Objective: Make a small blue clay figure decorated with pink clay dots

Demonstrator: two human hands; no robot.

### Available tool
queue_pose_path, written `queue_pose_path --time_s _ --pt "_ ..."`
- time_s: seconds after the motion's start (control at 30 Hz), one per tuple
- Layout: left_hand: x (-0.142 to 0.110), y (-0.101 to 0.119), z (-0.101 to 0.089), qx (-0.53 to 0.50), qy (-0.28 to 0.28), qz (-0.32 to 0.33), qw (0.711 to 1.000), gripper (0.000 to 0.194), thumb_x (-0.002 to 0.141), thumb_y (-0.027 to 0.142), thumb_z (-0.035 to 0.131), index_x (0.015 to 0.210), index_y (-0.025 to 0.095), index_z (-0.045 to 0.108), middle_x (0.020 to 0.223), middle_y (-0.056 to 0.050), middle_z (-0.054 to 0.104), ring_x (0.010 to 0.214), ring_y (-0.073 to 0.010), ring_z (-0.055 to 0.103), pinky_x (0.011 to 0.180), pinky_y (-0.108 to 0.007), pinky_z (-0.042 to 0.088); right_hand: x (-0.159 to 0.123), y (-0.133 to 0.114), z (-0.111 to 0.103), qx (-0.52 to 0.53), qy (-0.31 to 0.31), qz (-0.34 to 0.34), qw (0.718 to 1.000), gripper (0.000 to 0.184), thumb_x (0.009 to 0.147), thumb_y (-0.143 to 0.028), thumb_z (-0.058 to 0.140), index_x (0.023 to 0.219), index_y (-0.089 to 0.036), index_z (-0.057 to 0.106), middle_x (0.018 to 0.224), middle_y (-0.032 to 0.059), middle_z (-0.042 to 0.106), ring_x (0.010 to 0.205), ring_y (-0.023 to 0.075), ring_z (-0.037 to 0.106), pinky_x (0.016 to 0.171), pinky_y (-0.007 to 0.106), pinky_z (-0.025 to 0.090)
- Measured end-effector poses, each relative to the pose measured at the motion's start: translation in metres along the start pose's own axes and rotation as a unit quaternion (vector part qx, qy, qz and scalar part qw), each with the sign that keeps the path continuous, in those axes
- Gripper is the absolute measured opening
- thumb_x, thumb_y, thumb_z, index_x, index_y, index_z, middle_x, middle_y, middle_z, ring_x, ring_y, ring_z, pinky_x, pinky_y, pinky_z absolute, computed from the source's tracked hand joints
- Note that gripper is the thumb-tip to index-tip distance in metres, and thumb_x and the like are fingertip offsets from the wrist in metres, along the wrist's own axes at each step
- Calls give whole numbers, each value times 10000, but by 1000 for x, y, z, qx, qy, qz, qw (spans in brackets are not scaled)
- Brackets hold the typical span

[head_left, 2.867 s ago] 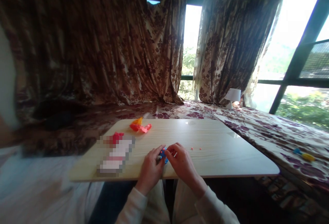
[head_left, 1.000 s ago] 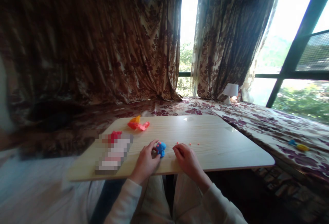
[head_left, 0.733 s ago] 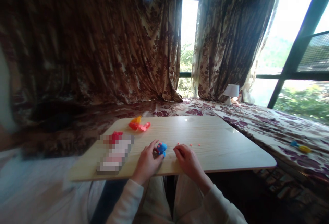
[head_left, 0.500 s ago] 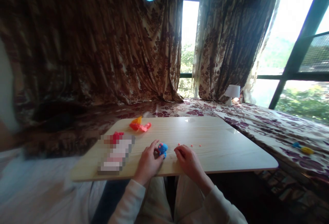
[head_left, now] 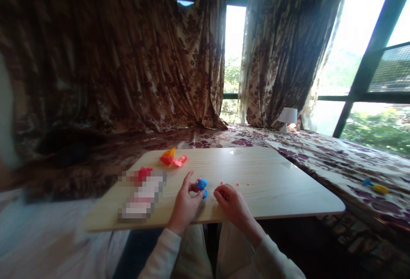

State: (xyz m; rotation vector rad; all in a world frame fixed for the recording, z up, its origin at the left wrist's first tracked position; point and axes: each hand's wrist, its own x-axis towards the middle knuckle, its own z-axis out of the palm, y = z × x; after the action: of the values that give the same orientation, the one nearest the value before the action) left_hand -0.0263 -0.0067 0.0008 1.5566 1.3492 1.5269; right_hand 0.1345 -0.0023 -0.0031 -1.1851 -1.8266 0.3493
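Observation:
A small blue clay figure with pink dots on it is held between the thumb and fingers of my left hand, just above the table near its front edge. My left index finger is raised clear of it. To the right, my right hand rests low over the table, apart from the figure, with its fingers curled and thumb pressed in. Whether anything tiny is pinched there is hidden. Beyond that hand lie three tiny pink clay balls, a near one, a middle one and a right one.
The pale wooden table carries a pixelated flat item, a dark pink lump, and red and orange crumpled pieces. A white lamp stands behind; a blue and yellow item lies on the floral cover at right.
My right hand has left the blue clay figure and moved to the right, then stayed nearly still. My left hand has turned the figure a little and lifted its index finger.

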Motion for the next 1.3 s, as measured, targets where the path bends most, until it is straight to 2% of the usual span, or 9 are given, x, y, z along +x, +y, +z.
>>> queue_pose_path --time_s 0.1,0.17,0.5,0.67,0.8,0.97,1.07,1.3 --pt "-3 5 8 -93 13 -21 995 732 644 284 654 1305 182 358 813 -8 634 801 -152 630 791 -305 498 -1 -3 -2 -11 -2 -1 1000 265 824 -346 526 640 -183 627 596 -12 565 545 109 493 536 212 355" --pt "-5 8 13 -114 15 -24 993 754 638 303 662 1311 186 344 812 -6 633 793 -150 634 786 -303 505 -1 -5 -3 -13 -8 -3 1000 309 832 -384 517 626 -182 629 578 -15 556 534 105 482 518 208 341" --pt "-10 10 22 -130 1 -27 991 775 647 299 654 1327 180 302 803 6 634 797 -143 636 837 -304 492 -2 -2 -2 6 -17 -8 1000 267 821 -299 501 617 -173 619 581 -12 563 545 104 485 523 195 338" --pt "-12 13 20 -129 -7 -36 991 799 648 287 652 1343 176 275 807 1 633 820 -157 635 827 -314 498 -2 -5 -5 31 -28 12 999 369 870 -310 403 561 -177 555 564 -10 549 548 110 495 531 204 344" --pt "-8 13 13 -96 -33 -26 994 787 666 274 635 1355 173 268 847 -16 646 850 -163 638 832 -311 493 0 -2 -3 46 -10 32 998 361 869 -359 406 609 -181 583 579 -2 563 560 125 511 536 215 360" --pt "6 7 -10 78 37 24 996 729 659 236 625 1333 197 351 829 -12 645 871 -177 629 903 -355 444 2 7 0 139 33 99 985 412 886 -431 350 760 -175 646 613 10 587 568 138 540 556 230 404" --pt "12 1 -20 149 31 8 988 726 649 214 612 1331 193 362 867 -36 661 899 -193 629 886 -358 448 3 9 0 155 36 111 981 410 876 -448 366 770 -169 647 603 7 574 557 140 535 551 235 405" --pt "10 -10 -20 151 0 -15 988 723 674 234 591 1348 180 334 921 -65 660 868 -185 634 851 -338 455 2 6 -2 147 30 106 983 402 862 -452 384 767 -167 650 604 11 573 561 144 536 548 239 407"
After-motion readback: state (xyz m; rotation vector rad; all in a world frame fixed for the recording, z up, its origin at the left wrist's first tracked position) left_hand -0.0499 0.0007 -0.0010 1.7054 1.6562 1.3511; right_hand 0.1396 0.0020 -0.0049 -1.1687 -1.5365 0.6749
